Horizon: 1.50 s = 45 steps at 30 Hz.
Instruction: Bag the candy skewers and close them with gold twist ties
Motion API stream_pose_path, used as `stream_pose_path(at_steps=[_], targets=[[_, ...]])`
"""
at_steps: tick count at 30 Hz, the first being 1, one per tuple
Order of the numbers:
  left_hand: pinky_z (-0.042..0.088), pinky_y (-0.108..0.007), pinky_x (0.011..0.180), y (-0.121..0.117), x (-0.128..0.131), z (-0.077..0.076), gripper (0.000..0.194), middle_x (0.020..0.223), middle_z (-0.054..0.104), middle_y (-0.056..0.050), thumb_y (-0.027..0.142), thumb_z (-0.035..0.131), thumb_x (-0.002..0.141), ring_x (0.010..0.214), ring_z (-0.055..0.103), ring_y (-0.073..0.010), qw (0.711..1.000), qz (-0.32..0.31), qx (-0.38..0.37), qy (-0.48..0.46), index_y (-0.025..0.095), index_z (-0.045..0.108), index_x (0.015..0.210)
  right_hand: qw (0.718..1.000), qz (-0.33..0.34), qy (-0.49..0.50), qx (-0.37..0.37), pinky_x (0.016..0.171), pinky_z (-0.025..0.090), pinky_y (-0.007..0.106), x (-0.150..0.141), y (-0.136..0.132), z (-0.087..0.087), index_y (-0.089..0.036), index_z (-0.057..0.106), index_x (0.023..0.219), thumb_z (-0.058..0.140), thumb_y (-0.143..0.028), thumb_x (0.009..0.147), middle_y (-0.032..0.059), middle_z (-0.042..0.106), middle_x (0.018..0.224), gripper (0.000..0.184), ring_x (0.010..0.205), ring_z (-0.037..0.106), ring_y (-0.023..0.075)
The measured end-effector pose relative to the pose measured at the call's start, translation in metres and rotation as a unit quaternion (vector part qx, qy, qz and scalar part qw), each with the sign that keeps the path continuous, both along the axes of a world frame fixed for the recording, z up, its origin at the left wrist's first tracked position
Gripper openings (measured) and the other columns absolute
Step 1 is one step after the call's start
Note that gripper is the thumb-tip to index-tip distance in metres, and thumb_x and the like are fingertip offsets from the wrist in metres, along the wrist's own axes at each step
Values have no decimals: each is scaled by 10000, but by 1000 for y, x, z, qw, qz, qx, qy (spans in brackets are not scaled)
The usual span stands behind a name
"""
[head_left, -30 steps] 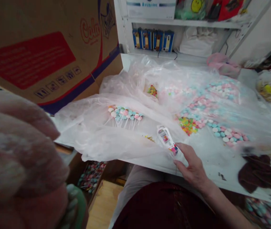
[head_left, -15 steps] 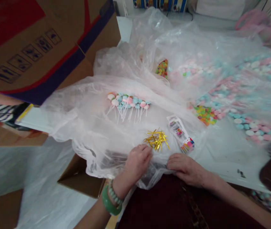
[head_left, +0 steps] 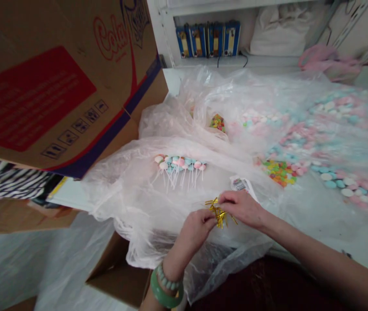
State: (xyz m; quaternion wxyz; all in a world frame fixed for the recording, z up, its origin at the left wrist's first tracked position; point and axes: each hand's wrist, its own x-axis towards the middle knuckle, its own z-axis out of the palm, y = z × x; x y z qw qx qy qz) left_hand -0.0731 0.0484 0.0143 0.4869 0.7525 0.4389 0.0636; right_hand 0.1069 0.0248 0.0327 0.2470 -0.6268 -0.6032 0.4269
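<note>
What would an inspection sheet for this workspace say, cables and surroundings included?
Surface: white tabletop, partly under translucent plastic sheeting.
Work items: gold twist ties, lollipops, partly hidden printed white packet.
Clutter: loose pastel candies, green-and-orange candies.
Hands: left hand and right hand both at the ties; grip unclear.
Cables: thin black cord on the rear shelf.
Surroundings: blue boxes on that shelf; "Cola"-printed cardboard box at picture left.
</note>
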Motion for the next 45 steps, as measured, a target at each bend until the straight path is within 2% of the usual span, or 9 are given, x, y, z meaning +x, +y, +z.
stream_pose_path(at_steps=[6, 12, 15, 18, 23, 31, 38, 41, 45], targets=[[271, -230, 464, 12, 10, 18, 244, 471, 392, 50, 349, 570, 729, 444, 337, -86, 978, 124, -140, -90, 173, 548, 561, 986, -58, -155, 34, 628, 335, 229, 10, 44, -4, -196, 673, 799, 480, -213, 798, -7, 659, 767, 194, 713, 548, 133], [223, -211, 413, 13, 11, 23, 281, 442, 418, 58, 430, 643, 691, 393, 332, -66, 954, 187, -195, -130, 157, 594, 645, 933, -165, -312, -77, 611, 329, 240, 68, 3, -13, -191, 657, 842, 450, -319, 849, 34, 674, 820, 244, 761, 573, 164], [224, -206, 408, 11, 23, 24, 300, 441, 438, 56, 438, 669, 673, 394, 348, -66, 949, 182, -212, -147, 146, 600, 670, 932, -144, -319, -100, 647, 358, 253, 71, -15, -22, -192, 635, 937, 522, -446, 821, 58, 677, 911, 301, 822, 588, 190], [242, -203, 417, 6, 37, 25, 307, 442, 456, 51, 438, 675, 670, 404, 367, -69, 947, 168, -223, -160, 139, 610, 692, 930, -152, -318, -101, 666, 365, 263, 64, -22, -31, -187, 607, 1005, 521, -416, 834, 73, 665, 953, 299, 859, 593, 203], [253, -204, 427, -4, 45, 22, 316, 427, 463, 45, 446, 670, 685, 412, 372, -72, 948, 165, -223, -155, 135, 613, 703, 936, -189, -283, -92, 631, 338, 254, 70, -28, -39, -215, 635, 922, 448, -309, 890, 26, 664, 836, 212, 774, 581, 173], [265, -211, 417, -13, 51, 12, 312, 459, 461, 54, 445, 677, 671, 404, 398, -75, 945, 173, -228, -159, 145, 593, 696, 939, -243, -208, 125, 794, 396, 276, 78, -46, -48, -180, 640, 803, 446, -257, 882, 54, 633, 856, 223, 859, 556, 176], [355, -211, 461, -17, 76, 7, 302, 623, 558, 21, 376, 666, 682, 493, 488, -84, 939, 175, -239, -175, 130, 624, 852, 918, -375, 117, 52, 568, 369, 260, 81, -37, -43, -199, 512, 643, 554, -381, 725, -34, 507, 571, 204, 573, 470, 141], [415, -232, 501, -17, 89, 2, 409, 742, 599, -8, 356, 702, 648, 579, 545, -113, 927, 196, -252, -195, 127, 619, 976, 914, -369, 146, 88, 619, 381, 270, 81, -36, -41, -193, 516, 599, 583, -363, 679, -3, 566, 662, 199, 652, 495, 151], [433, -238, 555, -16, 100, 0, 377, 815, 639, -41, 329, 753, 615, 667, 563, -132, 916, 186, -263, -238, 126, 668, 921, 913, -349, 182, 108, 587, 350, 257, 73, -40, -29, -193, 532, 599, 619, -323, 668, -27, 520, 619, 171, 622, 456, 134]])
